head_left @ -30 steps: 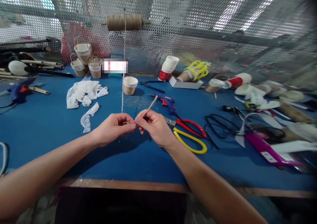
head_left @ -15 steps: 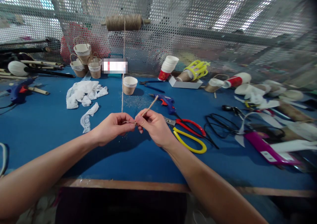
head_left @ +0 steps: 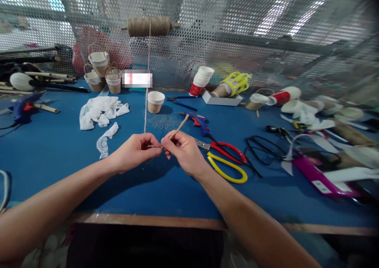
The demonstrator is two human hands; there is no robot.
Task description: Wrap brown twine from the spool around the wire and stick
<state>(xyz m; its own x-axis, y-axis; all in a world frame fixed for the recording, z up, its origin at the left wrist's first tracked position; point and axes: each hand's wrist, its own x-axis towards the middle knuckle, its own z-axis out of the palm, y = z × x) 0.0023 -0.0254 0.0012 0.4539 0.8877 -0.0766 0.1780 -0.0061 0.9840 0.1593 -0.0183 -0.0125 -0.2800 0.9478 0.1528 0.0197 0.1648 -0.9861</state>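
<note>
Brown twine runs down from a spool on the mesh wall to my hands over the blue table. My left hand is closed, pinching the twine between thumb and fingers. Close against it, my right hand pinches the same twine, and a stiff end sticks up past the thumb. The fingers partly hide where the strands meet. Behind my hands stands a twine-wrapped cup with a white rim. Scissors with one red and one yellow handle lie beside my right hand.
A blue glue gun and pliers lie beyond my hands. White lace is heaped at left, near finished little baskets. Stacked paper cups stand behind. A purple power strip and black cable lie at right.
Both hands keep nearly the same pinched pose on the twine. The hanging strand has shifted very slightly left at its lower end.
</note>
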